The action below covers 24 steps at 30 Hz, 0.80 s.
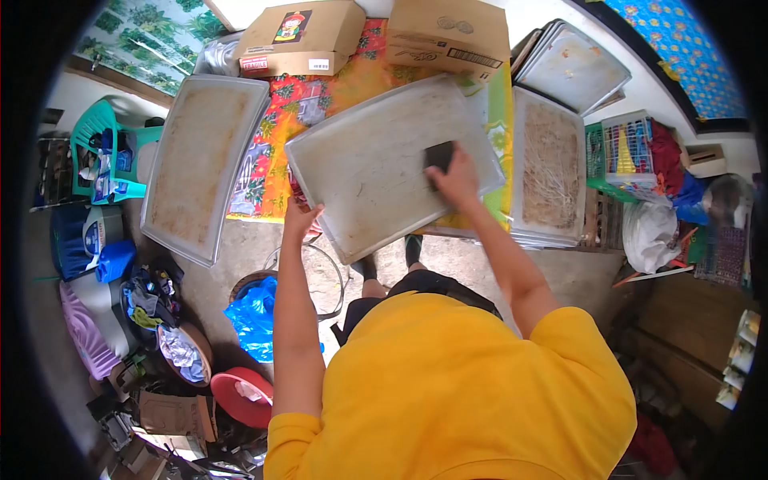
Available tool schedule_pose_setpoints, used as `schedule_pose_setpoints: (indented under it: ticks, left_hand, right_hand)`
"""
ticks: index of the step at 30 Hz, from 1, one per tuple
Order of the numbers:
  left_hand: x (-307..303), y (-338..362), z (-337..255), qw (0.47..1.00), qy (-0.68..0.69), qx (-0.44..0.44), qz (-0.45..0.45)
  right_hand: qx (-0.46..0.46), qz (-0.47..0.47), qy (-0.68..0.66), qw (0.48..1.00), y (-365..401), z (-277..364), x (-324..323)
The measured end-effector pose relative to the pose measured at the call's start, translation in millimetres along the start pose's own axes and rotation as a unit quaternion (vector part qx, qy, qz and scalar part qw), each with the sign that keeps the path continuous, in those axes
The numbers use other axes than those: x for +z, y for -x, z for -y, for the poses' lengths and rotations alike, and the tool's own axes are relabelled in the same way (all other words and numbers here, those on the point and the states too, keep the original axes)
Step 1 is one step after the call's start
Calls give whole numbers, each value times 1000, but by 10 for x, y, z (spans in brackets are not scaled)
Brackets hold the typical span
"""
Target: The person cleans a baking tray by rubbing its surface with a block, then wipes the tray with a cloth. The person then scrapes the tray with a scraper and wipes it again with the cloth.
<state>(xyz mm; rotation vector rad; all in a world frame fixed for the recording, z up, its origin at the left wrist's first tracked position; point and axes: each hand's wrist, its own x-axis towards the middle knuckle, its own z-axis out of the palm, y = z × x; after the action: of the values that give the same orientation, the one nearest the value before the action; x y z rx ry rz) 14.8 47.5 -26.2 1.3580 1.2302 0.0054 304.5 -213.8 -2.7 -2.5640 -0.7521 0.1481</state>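
Observation:
A large, greyish metal baking tray (376, 164) lies tilted at an angle over the front of the table, with faint stains and scratches on its surface. At its lower left edge my left hand (301, 218) grips the rim, thumb on the near side; the other fingers are partly hidden. My right hand (456, 179) presses a dark scrubbing pad (439, 158) flat on the right part of the tray, fingers closed over it and slightly blurred.
Stained trays lie in a left stack (204, 160) and a right stack (548, 168); more trays (572, 68) lean behind. Cardboard boxes (300, 36) stand on the flowered tablecloth (352, 88). Around the floor are a green chair (120, 148), a blue plastic bag (254, 324) and a red basin (232, 400).

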Motion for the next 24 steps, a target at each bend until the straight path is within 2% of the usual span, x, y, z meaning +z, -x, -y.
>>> schedule_pose_setpoints:
  ticks: [1, 3, 6, 8, 9, 10, 13, 14, 15, 17, 21, 23, 24]
  left_hand:
    - [7, 5, -22, 1000, -2, 1, -1]
    - [2, -31, -18, 1000, -8, -6, 3]
    - [-18, -9, -43, 1000, -9, -4, 11]
    - [-7, 39, -60, 1000, -19, 2, 5]
    - [1, 46, -70, 1000, -24, 7, 3]
    - [8, 2, -8, 1000, -23, 9, -12]
    - [22, 13, -4, 999, -27, 9, -19]
    - [28, 27, -9, 999, -29, 12, -19]
    - [36, 60, -40, 999, -30, 14, -20]
    - [17, 68, -63, 999, -30, 19, -21]
    - [10, 19, -7, 999, -25, 6, -20]
    - [12, 8, -9, 999, -25, 8, -20]
    - [22, 26, -17, 999, -21, 16, -21]
  right_hand:
    - [28, -33, 20, 999, -162, -352, -84]
    - [141, 6, 92, 986, -311, -586, -545]
    - [147, -12, 142, 979, -285, -671, -707]
    - [101, 29, 133, 985, -187, -535, -427]
    - [38, 30, 151, 987, 0, -207, -369]
    - [-11, 85, 168, 982, 159, 99, -396]
    - [-17, 19, 163, 986, 105, -29, -336]
    - [10, -13, 186, 982, -85, -270, -389]
    - [98, -6, 210, 973, -251, -424, -484]
    - [102, -45, 197, 974, -284, -555, -566]
    - [-14, 16, 237, 971, -45, -94, -449]
    - [-30, 18, 221, 975, -39, -118, -483]
    - [10, 16, 218, 976, -113, -221, -531]
